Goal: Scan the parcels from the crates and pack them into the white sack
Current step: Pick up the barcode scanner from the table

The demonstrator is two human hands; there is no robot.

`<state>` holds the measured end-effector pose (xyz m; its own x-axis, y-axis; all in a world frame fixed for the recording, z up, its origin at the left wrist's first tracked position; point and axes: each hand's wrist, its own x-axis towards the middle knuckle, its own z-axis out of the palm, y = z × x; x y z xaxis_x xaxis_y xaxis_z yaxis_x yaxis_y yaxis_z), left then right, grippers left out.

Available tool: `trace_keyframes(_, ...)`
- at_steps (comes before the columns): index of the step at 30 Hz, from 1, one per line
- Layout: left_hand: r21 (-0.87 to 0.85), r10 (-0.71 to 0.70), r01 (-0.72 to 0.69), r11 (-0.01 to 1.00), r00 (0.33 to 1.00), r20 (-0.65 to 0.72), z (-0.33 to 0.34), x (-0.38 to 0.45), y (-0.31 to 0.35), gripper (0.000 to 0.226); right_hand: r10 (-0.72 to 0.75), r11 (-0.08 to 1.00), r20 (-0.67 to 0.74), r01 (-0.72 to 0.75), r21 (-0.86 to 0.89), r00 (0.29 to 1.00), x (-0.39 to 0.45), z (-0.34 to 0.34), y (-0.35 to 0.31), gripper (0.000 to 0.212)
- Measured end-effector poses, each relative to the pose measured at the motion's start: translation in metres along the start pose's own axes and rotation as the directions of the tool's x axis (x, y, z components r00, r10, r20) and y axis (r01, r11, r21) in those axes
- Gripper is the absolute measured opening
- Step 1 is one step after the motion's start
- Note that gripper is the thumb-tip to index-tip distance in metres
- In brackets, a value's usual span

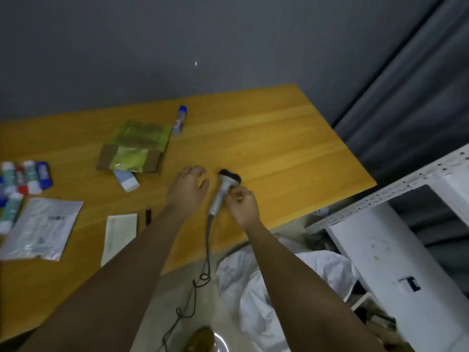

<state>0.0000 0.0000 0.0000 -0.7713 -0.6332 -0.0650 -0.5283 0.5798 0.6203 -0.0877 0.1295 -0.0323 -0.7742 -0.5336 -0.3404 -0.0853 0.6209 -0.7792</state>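
A white handheld scanner (pixel 222 190) with a black head lies on the wooden table (pixel 279 148); its cable (pixel 206 260) hangs over the front edge to the floor. My right hand (pixel 243 205) is at the handle's right side, fingers curled and pinching it. My left hand (pixel 187 189) hovers just left of the scanner, fingers relaxed, holding nothing. A grey plastic mailer (pixel 38 229) and a white envelope (pixel 119 235) lie at the table's front left. The white sack (pixel 253 290) sits crumpled on the floor below the table's edge, partly behind my right forearm.
A cardboard piece with a green packet (pixel 135 148) lies mid-table, a small white box (pixel 126 180) beside it. Several glue sticks (pixel 25 176) cluster at far left; one more glue stick (pixel 179 120) lies behind. A white metal rack (pixel 380 199) stands to the right.
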Motion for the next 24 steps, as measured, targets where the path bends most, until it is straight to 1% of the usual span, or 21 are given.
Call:
trace_keyframes(1,-0.009,-0.021,0.021,1.000,1.000,0.003,0.003,-0.001,-0.006,0.032,0.017,0.998,-0.015,-0.016,0.066,1.000,0.005,0.010,0.000,0.016)
trace_keyframes(2,-0.027,-0.035,0.035,0.999,0.999,-0.010,0.007,0.000,-0.013,0.032,0.055,0.995,-0.040,-0.051,0.089,0.998,0.011,0.016,-0.001,0.018)
trace_keyframes(4,-0.027,-0.034,0.034,0.999,0.999,-0.004,0.018,-0.003,-0.025,0.031,0.152,0.980,-0.065,-0.142,0.137,0.986,0.019,0.029,0.000,0.026)
trace_keyframes(7,-0.046,-0.034,0.035,0.998,0.999,0.021,0.030,-0.004,-0.041,0.031,0.258,0.938,-0.100,-0.224,0.264,0.961,0.029,0.045,0.002,0.032)
trace_keyframes(11,-0.065,-0.025,0.027,0.998,0.999,0.026,0.036,-0.004,-0.049,0.029,0.324,0.883,-0.160,-0.237,0.405,0.932,0.036,0.056,0.003,0.033)
trace_keyframes(13,-0.094,-0.032,0.035,0.995,0.999,0.029,0.036,-0.005,-0.051,0.028,0.354,0.842,-0.164,-0.237,0.485,0.921,0.035,0.059,0.002,0.033)
trace_keyframes(19,-0.137,-0.041,0.046,0.989,0.998,0.038,0.033,-0.010,-0.038,0.026,0.378,0.731,-0.097,-0.232,0.642,0.921,0.014,0.041,-0.004,0.031)
trace_keyframes(21,-0.168,-0.024,0.027,0.985,0.999,0.022,0.032,-0.014,-0.028,0.025,0.353,0.684,-0.053,-0.219,0.696,0.934,0.001,0.030,-0.004,0.032)
trace_keyframes(24,-0.225,-0.003,0.005,0.974,1.000,0.007,0.033,-0.025,-0.007,0.025,0.300,0.658,-0.031,-0.184,0.730,0.953,-0.022,0.010,0.001,0.037)
